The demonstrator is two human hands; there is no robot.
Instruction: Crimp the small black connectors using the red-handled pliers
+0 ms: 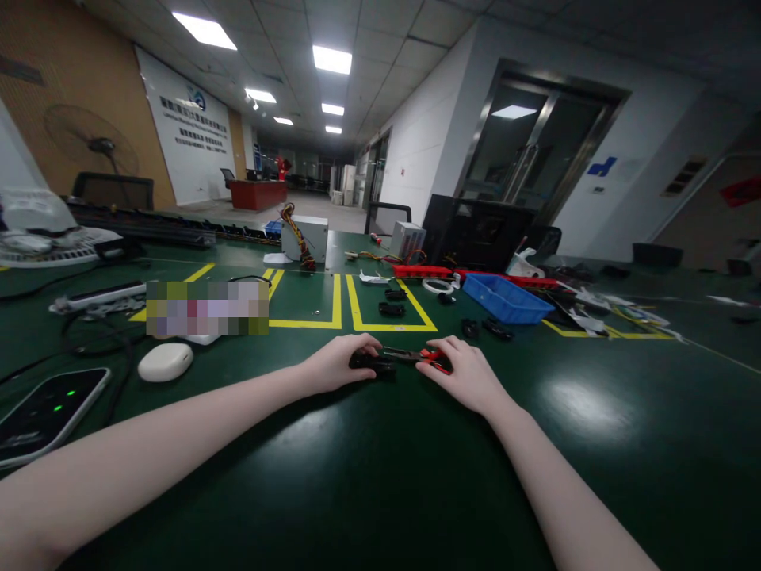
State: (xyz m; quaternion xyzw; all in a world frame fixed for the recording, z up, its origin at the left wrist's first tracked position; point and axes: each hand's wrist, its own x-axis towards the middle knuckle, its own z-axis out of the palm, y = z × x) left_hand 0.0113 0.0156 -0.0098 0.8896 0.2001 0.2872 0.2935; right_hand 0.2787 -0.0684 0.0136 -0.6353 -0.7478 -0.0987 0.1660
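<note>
On the dark green table (380, 476), my left hand (345, 361) is closed on a small black part (380, 365) whose kind I cannot make out. Facing it, my right hand (460, 369) grips the red handles of a pair of pliers (410, 355). The metal jaws point left and reach the black part, or lie just above it; I cannot tell if they touch. Similar small black pieces lie farther back: two inside a yellow taped outline (392, 325), and black pieces (488, 327) to the right of it.
A blue bin (505, 300) stands at the right. Behind are a power supply box (312, 238) with cables and a black case (476, 234). On the left lie a white oval case (165, 362), a device with green lights (53, 412) and black cables (124, 373).
</note>
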